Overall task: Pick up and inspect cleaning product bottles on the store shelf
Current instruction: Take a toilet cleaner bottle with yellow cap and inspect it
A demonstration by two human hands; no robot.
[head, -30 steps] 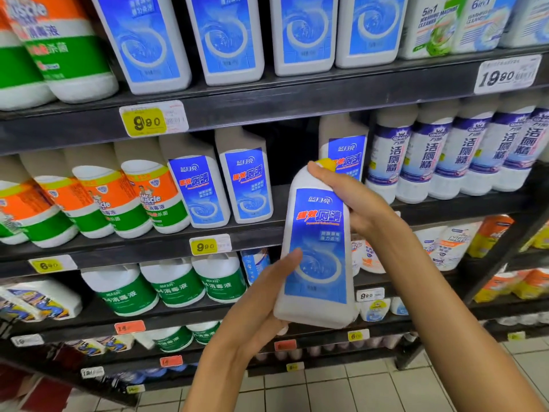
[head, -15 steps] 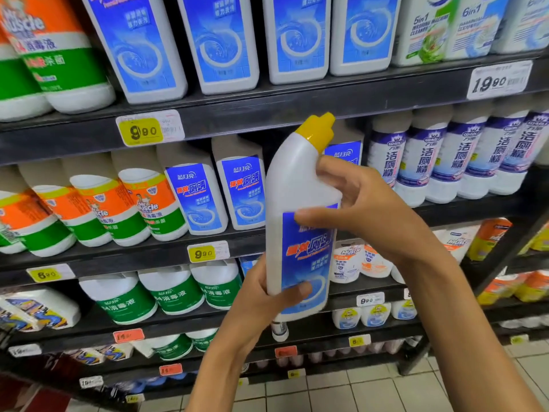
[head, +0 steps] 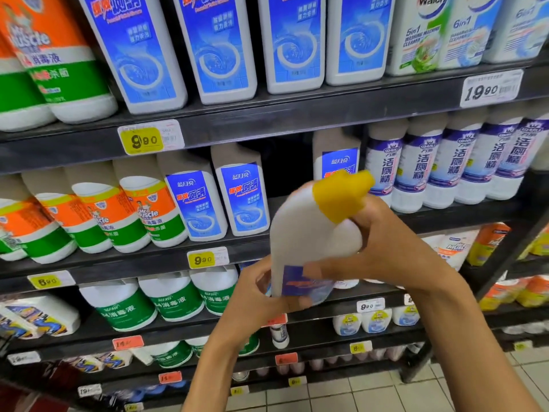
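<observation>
A white toilet-cleaner bottle (head: 309, 233) with a yellow angled cap and a blue label is held in front of the middle shelf, tipped so its cap points up and toward me. My right hand (head: 383, 248) grips its upper body from the right, thumb across the label. My left hand (head: 255, 292) holds its bottom end from below, fingers curled round the base. The label is mostly foreshortened and blurred.
Matching blue-label bottles (head: 240, 191) stand on the middle shelf, with a gap behind the held bottle. Orange-and-green bottles (head: 148, 215) stand at left, purple-label bottles (head: 454, 165) at right. Larger blue bottles (head: 217, 46) fill the top shelf. Tiled floor (head: 386, 394) lies below.
The bottle has tipped from upright with its label facing me to leaning toward me, cap now nearest. Both hands stayed on it, and the view moved closer to the shelves.
</observation>
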